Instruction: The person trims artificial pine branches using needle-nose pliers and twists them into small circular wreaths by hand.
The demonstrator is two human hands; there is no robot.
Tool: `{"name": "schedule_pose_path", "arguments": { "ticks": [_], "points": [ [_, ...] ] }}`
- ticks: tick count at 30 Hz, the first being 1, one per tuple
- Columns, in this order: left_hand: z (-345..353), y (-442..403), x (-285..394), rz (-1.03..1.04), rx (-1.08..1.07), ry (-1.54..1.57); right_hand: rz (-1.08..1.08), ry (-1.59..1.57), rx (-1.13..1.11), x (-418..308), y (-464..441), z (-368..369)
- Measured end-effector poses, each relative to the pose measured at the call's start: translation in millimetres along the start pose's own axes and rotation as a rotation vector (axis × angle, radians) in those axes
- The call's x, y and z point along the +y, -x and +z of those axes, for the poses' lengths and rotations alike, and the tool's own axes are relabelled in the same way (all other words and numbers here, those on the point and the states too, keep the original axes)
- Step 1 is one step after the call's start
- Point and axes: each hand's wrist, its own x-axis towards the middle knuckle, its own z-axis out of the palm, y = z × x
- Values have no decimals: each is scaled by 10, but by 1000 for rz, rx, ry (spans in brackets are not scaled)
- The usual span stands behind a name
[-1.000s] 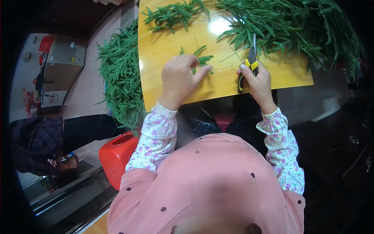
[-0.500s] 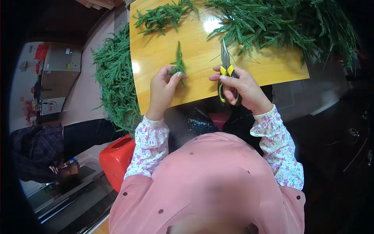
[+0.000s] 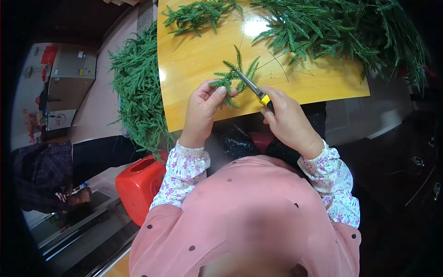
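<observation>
Between the thumb and fingers of my left hand (image 3: 205, 104) is a small green artificial fern-like sprig (image 3: 226, 76), its fronds fanned out above the near edge of the table. My right hand (image 3: 288, 115) is wrapped round long-nose pliers (image 3: 254, 87) with yellow and black handles. The pliers' tip points up and left and lies against the sprig's fronds; whether the jaws grip a stem is too small to tell. Most of the handles are hidden in my palm.
On the yellow wooden table (image 3: 198, 53) lie a small bunch of green sprigs (image 3: 200, 16) and a large heap of them (image 3: 318, 30). Another green pile (image 3: 138, 87) stands off the left edge. A red plastic stool (image 3: 138, 184) and a seated person (image 3: 44, 175) are at the left.
The pliers have swung left and tilted, from upright and apart to touching the sprig. The sprig is now turned, with more fronds spread out. My right hand has turned knuckles-up.
</observation>
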Motion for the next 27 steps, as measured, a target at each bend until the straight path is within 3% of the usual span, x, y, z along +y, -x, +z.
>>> {"name": "schedule_pose_path", "arguments": {
  "ticks": [1,4,10,16,27],
  "points": [
    [41,23,22,5,0,23,-123,146,67,24,3,17],
    [168,97,85,28,21,60,-119,220,86,-32,19,39],
    [62,108,15,-103,-179,260,-106,393,72,-125,41,34],
    [158,137,51,40,2,31,-96,468,116,-149,41,-38],
    [205,161,5,94,47,-44,-26,365,63,-137,50,-13]
  ]
}}
